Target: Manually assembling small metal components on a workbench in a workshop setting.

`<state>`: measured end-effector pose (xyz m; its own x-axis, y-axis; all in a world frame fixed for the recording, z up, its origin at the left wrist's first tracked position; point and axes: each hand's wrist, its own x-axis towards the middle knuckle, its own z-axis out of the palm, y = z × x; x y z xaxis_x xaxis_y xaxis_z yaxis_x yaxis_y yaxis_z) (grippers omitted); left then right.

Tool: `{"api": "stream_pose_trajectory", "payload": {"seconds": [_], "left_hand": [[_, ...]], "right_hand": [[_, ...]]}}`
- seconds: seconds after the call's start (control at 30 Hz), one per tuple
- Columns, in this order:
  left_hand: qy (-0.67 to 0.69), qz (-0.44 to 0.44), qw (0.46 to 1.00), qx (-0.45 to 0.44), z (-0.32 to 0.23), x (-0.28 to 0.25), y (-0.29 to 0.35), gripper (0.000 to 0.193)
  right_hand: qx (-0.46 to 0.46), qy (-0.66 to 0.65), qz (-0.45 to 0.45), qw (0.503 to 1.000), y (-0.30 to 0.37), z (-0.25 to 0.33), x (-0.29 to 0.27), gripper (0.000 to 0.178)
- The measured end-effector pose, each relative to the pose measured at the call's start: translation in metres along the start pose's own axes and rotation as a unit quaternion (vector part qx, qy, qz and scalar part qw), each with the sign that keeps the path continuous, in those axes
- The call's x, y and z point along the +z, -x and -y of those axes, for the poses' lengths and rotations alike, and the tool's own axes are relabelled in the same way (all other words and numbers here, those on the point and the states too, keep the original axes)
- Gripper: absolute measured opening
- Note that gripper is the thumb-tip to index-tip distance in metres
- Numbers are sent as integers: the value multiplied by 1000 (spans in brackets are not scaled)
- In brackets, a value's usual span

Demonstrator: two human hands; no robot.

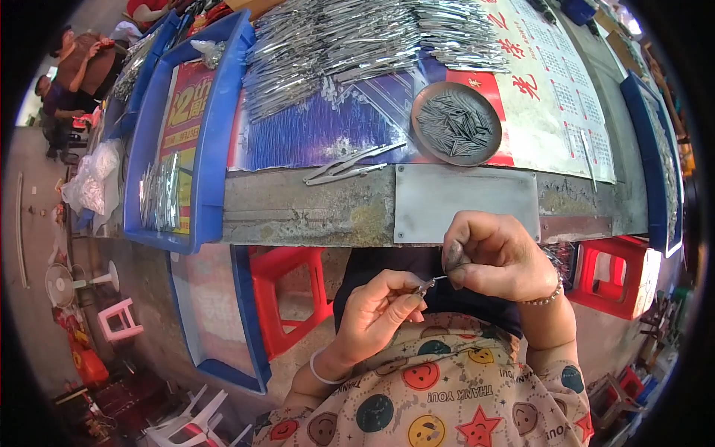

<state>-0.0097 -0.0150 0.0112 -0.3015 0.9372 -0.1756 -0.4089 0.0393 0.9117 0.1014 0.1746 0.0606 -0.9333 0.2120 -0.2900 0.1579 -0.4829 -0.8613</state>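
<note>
While the left hand (383, 313) had its thumb and forefinger clamped on a small metal piece (426, 286), the right hand (497, 257) pinched a thin pin (440, 278) between thumb and forefinger, its tip at that piece; both things were above the lap, just off the table's (298, 216) near edge. On the table, a flat metal plate (465, 197) lay nearest the hands; behind it stood a round dish (447, 158) of short grey rods (458, 125); metal tweezers (346, 175) lay to the left, and heaped metal strips (335, 41) farther back.
</note>
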Motion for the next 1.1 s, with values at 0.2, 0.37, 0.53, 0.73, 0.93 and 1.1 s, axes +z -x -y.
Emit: {"api": "stream_pose_trajectory", "payload": {"seconds": [0.2,0.37,0.53,0.73,0.93,1.1], "left_hand": [[-7,-1,1000,0,1,2,0,16],[-88,8,996,12,2,-5,1,13],[-280,61,956,68,-6,-10,-3,8],[-375,84,918,101,-7,-3,-2,12],[-408,-23,909,81,-11,14,-3,12],[-346,-180,917,80,-15,32,-5,12]], "right_hand": [[12,0,9,1000,2,-3,-3,15],[44,5,53,998,0,-7,-12,15],[90,54,142,984,4,-11,-18,14],[56,280,166,944,14,-10,-16,13],[-116,267,12,957,25,-25,-19,19],[-288,164,-41,942,19,-35,-20,25]]}}
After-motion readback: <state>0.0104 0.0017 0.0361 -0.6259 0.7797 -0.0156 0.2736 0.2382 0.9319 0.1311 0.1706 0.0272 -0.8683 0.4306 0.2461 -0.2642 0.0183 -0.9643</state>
